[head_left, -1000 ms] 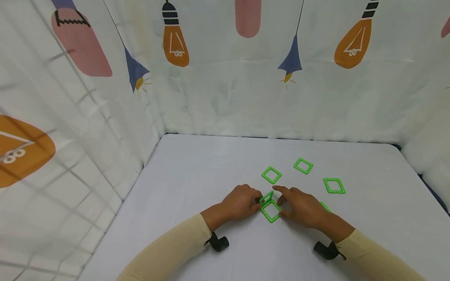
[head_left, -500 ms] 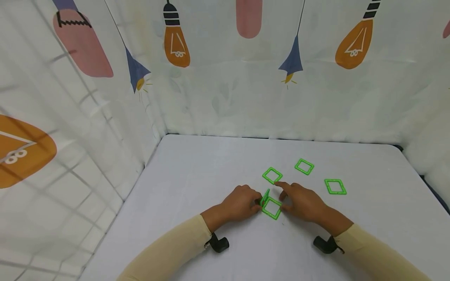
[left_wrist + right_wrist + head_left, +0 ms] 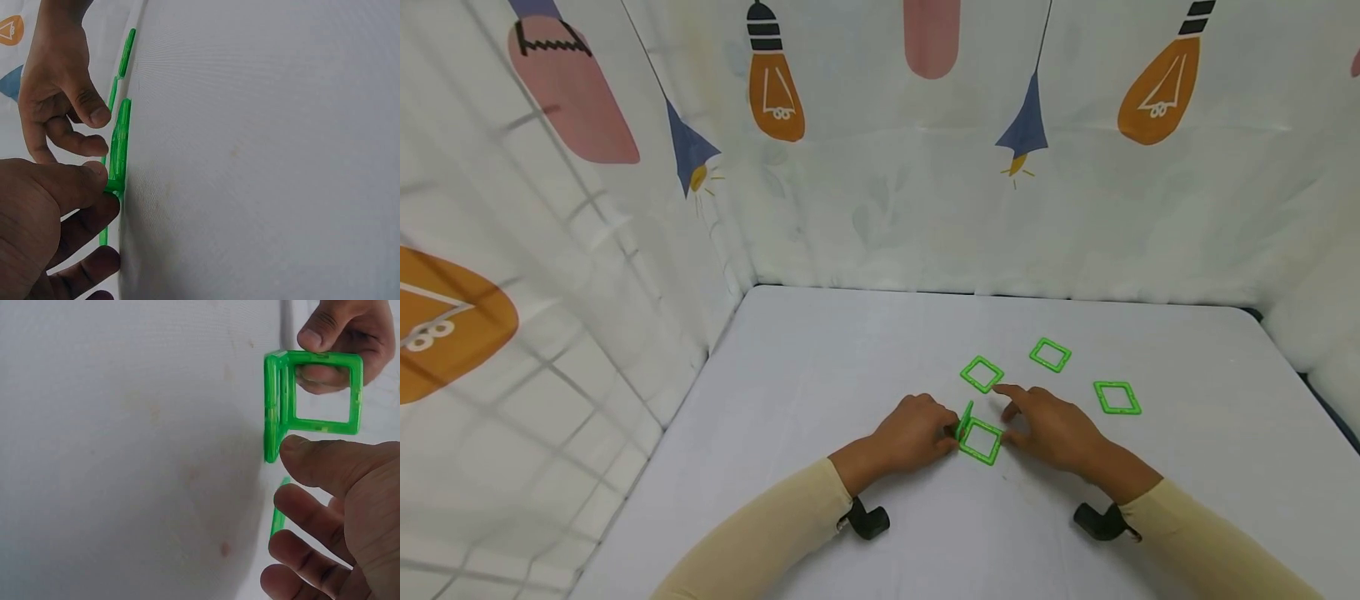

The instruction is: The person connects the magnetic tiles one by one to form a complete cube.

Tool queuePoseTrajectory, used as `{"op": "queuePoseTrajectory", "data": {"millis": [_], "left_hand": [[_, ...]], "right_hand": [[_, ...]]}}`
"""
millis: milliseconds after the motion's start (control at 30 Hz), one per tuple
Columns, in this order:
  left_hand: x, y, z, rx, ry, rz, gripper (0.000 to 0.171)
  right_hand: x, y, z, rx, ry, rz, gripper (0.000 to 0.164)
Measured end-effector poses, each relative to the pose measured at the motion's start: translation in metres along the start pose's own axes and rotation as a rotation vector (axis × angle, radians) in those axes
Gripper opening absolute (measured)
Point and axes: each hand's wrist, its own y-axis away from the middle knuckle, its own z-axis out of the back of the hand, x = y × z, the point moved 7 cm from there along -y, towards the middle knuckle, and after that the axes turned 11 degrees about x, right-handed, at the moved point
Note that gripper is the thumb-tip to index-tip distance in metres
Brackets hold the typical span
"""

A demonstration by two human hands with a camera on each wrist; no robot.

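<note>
Two green square magnetic tiles meet along one edge on the table. One tile (image 3: 981, 442) lies flat. The other, an upright tile (image 3: 325, 428), stands at its left side. My left hand (image 3: 912, 433) pinches the upright tile between thumb and fingers, low on its left side. To the right, my right hand (image 3: 1052, 429) has loosely bent, spread fingers and holds nothing. Its thumb (image 3: 312, 459) is right at the flat tile's edge. In the head view its index finger reaches toward a loose tile (image 3: 982, 375) lying behind.
Two more loose green tiles lie farther off, a back tile (image 3: 1050, 355) and a right-hand tile (image 3: 1117, 397). The white table (image 3: 820, 350) meets a curtain printed with lamps at its back and left. Each wrist wears a black camera (image 3: 868, 522).
The joined tiles have turned and the upright one now shows nearly edge-on. My right hand has drawn slightly right. A tile edge beside the right forearm is now hidden.
</note>
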Motion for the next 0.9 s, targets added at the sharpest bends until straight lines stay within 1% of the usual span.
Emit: {"op": "queuePoseTrajectory", "data": {"millis": [133, 333, 567, 767, 900], "left_hand": [[0.000, 0.001, 0.000, -0.006, 0.004, -0.004, 0.008], [-0.001, 0.002, 0.001, -0.012, 0.004, -0.005, 0.008], [0.000, 0.001, 0.000, -0.016, 0.011, -0.003, 0.008], [0.001, 0.001, -0.001, -0.011, 0.019, 0.003, 0.009], [0.002, 0.001, -0.002, -0.006, 0.026, 0.011, 0.010]], "right_hand": [[-0.006, 0.006, 0.004, -0.022, -0.003, -0.015, 0.074], [-0.015, 0.016, 0.010, -0.056, 0.000, -0.013, 0.074], [-0.028, 0.027, 0.013, -0.070, -0.023, -0.031, 0.075], [-0.035, 0.038, 0.016, -0.090, -0.041, -0.025, 0.073], [-0.040, 0.045, 0.017, -0.083, -0.062, -0.033, 0.072]]}}
